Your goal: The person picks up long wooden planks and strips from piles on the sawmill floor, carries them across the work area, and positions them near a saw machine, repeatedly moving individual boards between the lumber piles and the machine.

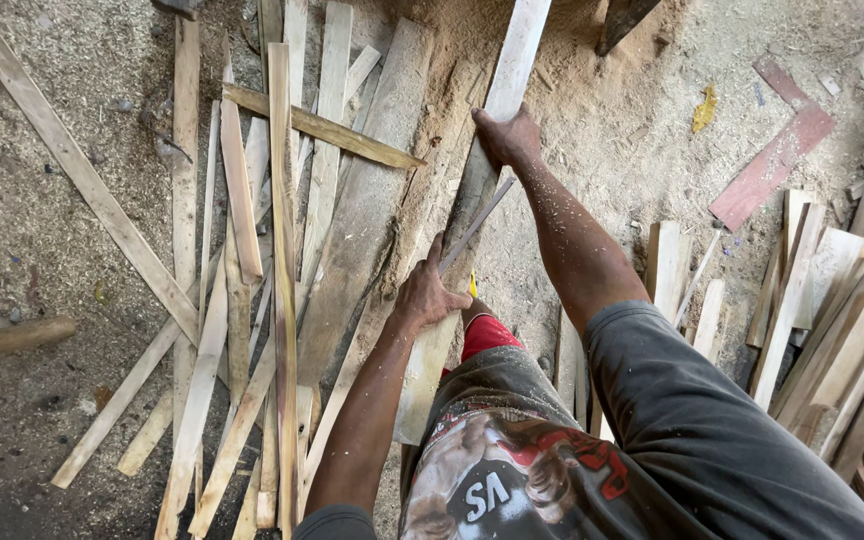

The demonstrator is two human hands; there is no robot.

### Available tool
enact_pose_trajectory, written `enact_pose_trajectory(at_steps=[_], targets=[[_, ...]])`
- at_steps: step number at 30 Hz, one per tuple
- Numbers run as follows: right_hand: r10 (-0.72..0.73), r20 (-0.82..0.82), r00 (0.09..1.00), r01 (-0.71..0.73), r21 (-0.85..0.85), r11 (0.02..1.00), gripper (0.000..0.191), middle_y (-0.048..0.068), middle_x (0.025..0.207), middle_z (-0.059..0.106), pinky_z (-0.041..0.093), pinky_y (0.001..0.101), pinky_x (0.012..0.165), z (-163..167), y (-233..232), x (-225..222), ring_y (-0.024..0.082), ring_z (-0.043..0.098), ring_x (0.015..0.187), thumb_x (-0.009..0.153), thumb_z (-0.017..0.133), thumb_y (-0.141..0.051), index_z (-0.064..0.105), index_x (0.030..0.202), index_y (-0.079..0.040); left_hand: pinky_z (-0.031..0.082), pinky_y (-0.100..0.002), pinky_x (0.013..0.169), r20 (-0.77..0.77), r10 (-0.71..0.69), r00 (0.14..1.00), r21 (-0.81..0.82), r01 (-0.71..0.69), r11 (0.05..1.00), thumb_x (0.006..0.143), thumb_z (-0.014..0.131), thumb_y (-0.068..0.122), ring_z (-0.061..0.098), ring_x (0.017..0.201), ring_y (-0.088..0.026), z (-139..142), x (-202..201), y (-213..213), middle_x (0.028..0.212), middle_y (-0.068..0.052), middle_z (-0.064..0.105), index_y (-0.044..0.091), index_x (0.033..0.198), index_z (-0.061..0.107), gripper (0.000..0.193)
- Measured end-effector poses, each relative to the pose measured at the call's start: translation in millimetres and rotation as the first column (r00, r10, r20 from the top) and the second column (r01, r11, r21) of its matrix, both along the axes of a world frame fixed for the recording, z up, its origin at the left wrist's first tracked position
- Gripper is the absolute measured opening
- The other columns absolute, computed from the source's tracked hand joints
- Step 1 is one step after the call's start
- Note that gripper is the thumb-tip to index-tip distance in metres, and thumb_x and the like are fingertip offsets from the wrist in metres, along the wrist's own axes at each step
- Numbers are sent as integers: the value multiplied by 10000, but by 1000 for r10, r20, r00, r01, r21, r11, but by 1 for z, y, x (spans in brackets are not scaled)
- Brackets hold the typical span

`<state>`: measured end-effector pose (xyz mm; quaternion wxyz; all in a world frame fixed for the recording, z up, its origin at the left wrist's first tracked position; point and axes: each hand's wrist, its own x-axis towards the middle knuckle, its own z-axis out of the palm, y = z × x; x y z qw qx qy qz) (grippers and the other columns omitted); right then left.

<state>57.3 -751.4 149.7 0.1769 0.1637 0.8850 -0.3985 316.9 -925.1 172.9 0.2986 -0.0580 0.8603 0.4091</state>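
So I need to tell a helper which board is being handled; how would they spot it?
Start at the heap of thin slats lying on the sawdust floor. Just right of it, one long pale plank runs toward the top edge. It alone has both hands on it: right hand higher, left hand lower.

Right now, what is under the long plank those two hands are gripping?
Under the plank lie sawdust, another wide board beside it, and a red-clad leg. The ground directly beneath is covered.

Dirt floor [32, 230] thick with sawdust. Sawdust heap [572, 40] at top. Scattered offcut slats [242, 260] left, stacked wood pieces [842, 330] right. Reddish board [774, 160] lying apart. Even daylight.
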Motion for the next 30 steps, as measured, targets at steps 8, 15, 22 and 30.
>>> enact_pose_trajectory(at_steps=[8,15,22,30], targets=[[51,-54,997,-51,2,999,1039,247,1158,682,640,403,854,-2,-9,33,301,751,942,837,734,-683,364,1439,80,501,-512,1046,9,0,1000,-27,0,1000,608,975,427,605,1236,-460,-1,32,-9,1351,-314,581,251,1649,-32,1459],[32,-24,999,-32,-21,999,1014,231,1172,687,654,404,827,2,-19,64,302,758,929,813,738,-676,395,1423,58,533,-502,1012,-7,-15,1000,-49,15,999,593,978,456,629,1205,-458,-12,63,-19,1340,-318,586,236,1655,-26,1478],[14,-29,999,-15,-38,999,1014,214,1147,690,657,393,810,8,-31,95,282,762,909,798,744,-678,404,1416,50,534,-510,1005,-23,-12,1000,-48,11,999,578,984,482,628,1205,-463,-12,91,-29,1346,-326,578,236,1653,-23,1493],[41,-36,998,-42,-12,999,991,213,1123,696,647,398,834,7,-43,132,292,756,899,814,744,-693,433,1379,60,534,-498,1008,-47,-9,999,-36,7,999,588,985,457,642,1186,-454,-9,129,-43,1305,-329,605,188,1656,2,1477]])
